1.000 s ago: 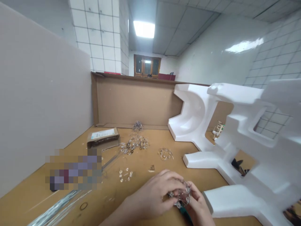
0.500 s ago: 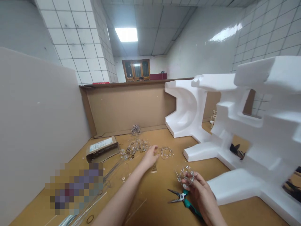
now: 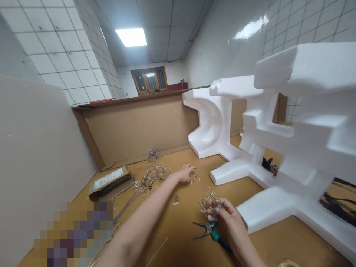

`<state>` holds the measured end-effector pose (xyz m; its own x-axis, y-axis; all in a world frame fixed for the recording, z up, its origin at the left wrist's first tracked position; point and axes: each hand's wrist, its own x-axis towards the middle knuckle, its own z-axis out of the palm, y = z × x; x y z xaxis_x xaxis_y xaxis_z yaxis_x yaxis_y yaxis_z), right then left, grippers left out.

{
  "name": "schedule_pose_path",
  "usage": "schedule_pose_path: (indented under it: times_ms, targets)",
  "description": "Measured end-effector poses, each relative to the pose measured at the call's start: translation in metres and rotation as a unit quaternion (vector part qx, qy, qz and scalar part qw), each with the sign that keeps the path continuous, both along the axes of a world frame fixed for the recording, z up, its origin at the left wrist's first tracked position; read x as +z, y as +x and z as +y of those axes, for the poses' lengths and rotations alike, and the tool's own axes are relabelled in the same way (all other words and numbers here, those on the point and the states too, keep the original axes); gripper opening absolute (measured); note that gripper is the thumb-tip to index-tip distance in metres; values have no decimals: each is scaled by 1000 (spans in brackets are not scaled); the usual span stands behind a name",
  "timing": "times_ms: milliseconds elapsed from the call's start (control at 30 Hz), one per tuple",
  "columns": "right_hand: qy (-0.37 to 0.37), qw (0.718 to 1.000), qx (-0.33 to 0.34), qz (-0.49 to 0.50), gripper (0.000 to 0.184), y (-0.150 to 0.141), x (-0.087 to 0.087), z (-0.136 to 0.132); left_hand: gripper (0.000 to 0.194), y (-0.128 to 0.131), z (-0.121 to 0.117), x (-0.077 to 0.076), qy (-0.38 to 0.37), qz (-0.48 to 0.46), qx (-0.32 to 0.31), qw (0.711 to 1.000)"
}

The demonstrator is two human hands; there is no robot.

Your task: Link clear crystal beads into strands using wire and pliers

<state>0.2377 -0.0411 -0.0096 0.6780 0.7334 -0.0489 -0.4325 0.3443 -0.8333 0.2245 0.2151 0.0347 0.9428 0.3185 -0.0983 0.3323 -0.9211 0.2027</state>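
Observation:
My left hand (image 3: 185,173) reaches over a small loop of wire and clear beads (image 3: 195,178) on the tabletop, partly covering it. At least one finger is stretched out to the right, and the fingertips underneath are hidden. In my right hand (image 3: 231,218) is a ring of clear beads on wire (image 3: 209,210), pinched between thumb and fingers just above the table. Below that ring lie needle-nose pliers (image 3: 208,230) with teal handles and their jaws spread. A heap of beaded wire pieces and dark rings (image 3: 151,178) is left of my left hand.
White foam packing pieces (image 3: 261,170) stand along the right side. A cardboard wall (image 3: 139,129) closes off the back, with a small tangled bundle (image 3: 152,154) near it. An open cardboard box (image 3: 109,183) and straight wires (image 3: 129,207) lie left.
My left hand has moved right, from beside the small wire loop to over it. My right hand still holds the beaded ring. The camera view has shifted and tilted slightly.

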Motion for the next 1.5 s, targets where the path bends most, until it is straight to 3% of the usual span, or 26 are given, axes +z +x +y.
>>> schedule_pose_path:
  times_ms: [200, 400, 567, 767, 1000, 1233, 1367, 1500]
  targets:
    - [-4, 1000, -1, 0, 22, 1, -2, 1, 74, 8, 6, 4, 23, 49, -12, 998]
    - [-23, 1000, 8, -19, 23, 0, 1, -2, 60, 10, 13, 6, -26, 41, -40, 998]
    - [-35, 999, -2, -20, 24, 1, 5, -4, 45, 12, 19, 16, -74, -1, -6, 997]
    - [-37, 999, 3, -13, 23, 0, 6, -5, 46, 8, 23, 27, -82, -21, 18, 996]
    - [-41, 999, 1, -10, 27, -1, 2, -4, 64, 4, 8, 12, -25, 14, -6, 1000]
    - [-43, 999, -14, -18, 25, 3, 0, -4, 34, 7, 1, 8, 18, 35, -19, 999]
    - [-39, 999, -13, -13, 23, 4, 5, -6, 31, -12, -11, 23, 25, 32, -20, 999]
    - [-28, 999, 24, 13, 22, 3, 11, -8, 27, -60, -40, 42, 20, 8, -33, 999]
